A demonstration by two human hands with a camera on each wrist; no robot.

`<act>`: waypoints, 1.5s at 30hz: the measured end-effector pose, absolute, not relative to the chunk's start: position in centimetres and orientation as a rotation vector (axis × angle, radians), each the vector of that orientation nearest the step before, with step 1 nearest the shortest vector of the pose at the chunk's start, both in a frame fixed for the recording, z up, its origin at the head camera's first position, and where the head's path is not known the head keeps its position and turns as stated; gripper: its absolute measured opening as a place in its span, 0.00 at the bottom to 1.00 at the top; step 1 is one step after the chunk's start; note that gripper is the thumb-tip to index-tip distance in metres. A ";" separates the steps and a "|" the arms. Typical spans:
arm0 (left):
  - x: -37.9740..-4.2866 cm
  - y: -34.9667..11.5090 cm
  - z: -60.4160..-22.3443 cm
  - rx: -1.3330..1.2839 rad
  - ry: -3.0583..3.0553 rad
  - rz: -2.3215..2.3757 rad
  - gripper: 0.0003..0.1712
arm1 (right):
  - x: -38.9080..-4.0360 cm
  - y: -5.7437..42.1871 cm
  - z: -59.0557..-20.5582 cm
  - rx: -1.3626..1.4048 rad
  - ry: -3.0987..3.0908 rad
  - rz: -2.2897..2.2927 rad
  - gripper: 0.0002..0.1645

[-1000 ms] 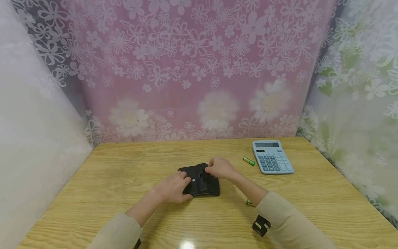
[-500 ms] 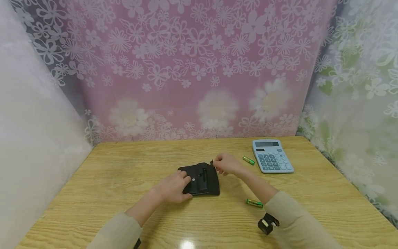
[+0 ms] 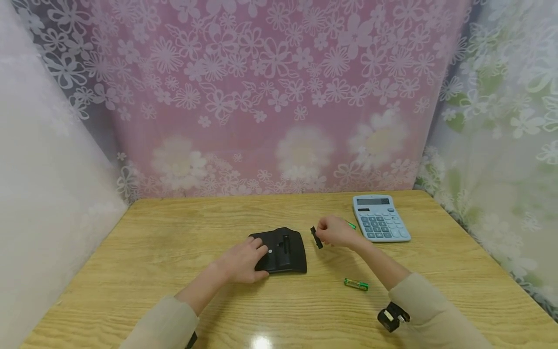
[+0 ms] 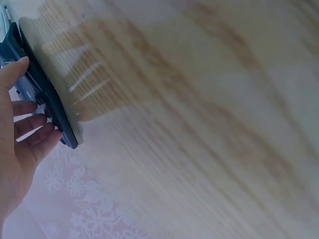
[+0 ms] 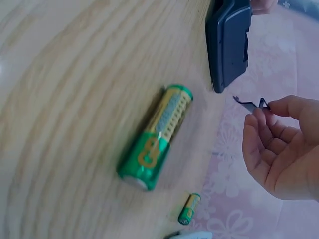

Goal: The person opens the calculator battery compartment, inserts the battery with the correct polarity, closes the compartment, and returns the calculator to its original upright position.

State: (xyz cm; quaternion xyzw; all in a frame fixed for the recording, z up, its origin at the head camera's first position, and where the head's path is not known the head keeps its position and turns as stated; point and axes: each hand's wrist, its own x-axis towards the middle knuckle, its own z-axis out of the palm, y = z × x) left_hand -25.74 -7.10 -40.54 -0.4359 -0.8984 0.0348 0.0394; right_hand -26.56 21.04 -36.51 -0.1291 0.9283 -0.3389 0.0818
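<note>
A black calculator-like device [image 3: 283, 252] lies face down on the wooden table, its narrow battery slot uncovered. My left hand [image 3: 244, 261] holds its left side, thumb at the near edge and fingers over the back; the left wrist view shows this hand [image 4: 22, 124] along the device's edge [image 4: 50, 94]. To the right of the device, my right hand [image 3: 337, 231] pinches a small black battery cover [image 3: 317, 237] between thumb and fingertips. In the right wrist view the cover [image 5: 251, 103] shows a bent clip at the thumb, held apart from the device [image 5: 232, 45].
A green AA battery [image 3: 356, 284] lies on the table [image 3: 183, 228] near my right forearm. Another green battery [image 3: 350, 224] is partly hidden behind my right hand. At the back right lies a light blue calculator [image 3: 381, 218], face up. Patterned curtains [image 3: 279, 97] hang behind the table.
My right hand has lifted the battery cover off the black device and carried it to the right. The device and my left hand have stayed in place.
</note>
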 end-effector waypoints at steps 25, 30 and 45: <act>-25.6 -7.1 -40.3 -1.329 -2.779 0.156 0.32 | -24.7 25.3 -37.4 -0.848 3.144 0.141 0.18; -25.6 -7.2 -40.4 -1.322 -2.784 0.140 0.30 | -24.7 25.8 -37.9 -0.982 3.179 0.267 0.18; -25.6 -7.2 -40.6 -1.323 -2.779 0.137 0.30 | -24.6 25.8 -39.2 -1.012 3.140 0.273 0.11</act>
